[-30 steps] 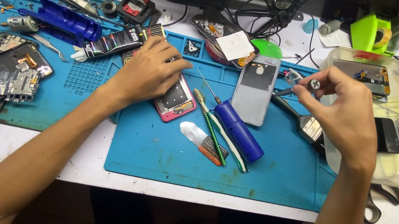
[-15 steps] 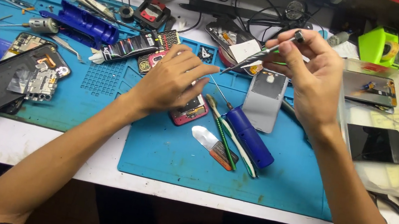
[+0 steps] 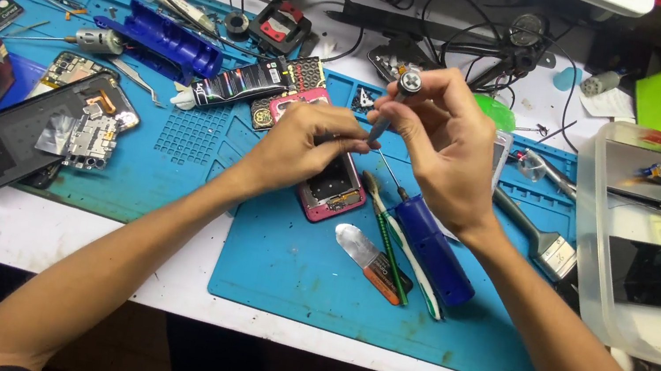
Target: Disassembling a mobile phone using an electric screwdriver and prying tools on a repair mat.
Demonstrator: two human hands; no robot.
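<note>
Two hands meet over the middle of the blue silicone work mat (image 3: 281,267) that lies on the white table (image 3: 54,233). Your right hand (image 3: 443,155) is closed around a slim precision screwdriver with a grey metal shaft and a round swivel cap (image 3: 394,102); fingertips pinch the cap at the top and the shaft slants down toward your left hand. Your left hand (image 3: 301,145) is curled, its fingertips pressing on the opened pink-framed phone with its back cover off (image 3: 334,191), which lies flat on the mat near its back edge; whether those fingers also touch the screwdriver's tip you cannot tell.

Just beside the phone, toward the mat's front edge, lie a dark blue cylindrical tool (image 3: 436,252), a thin green stick (image 3: 389,262) and a flat metal pry blade with an orange-brown handle (image 3: 372,260). On a second blue mat at the table's left edge rests a dismantled black phone with its circuit board showing (image 3: 35,132). Near the right edge stands a clear plastic tub holding phone screens (image 3: 584,219).
</note>
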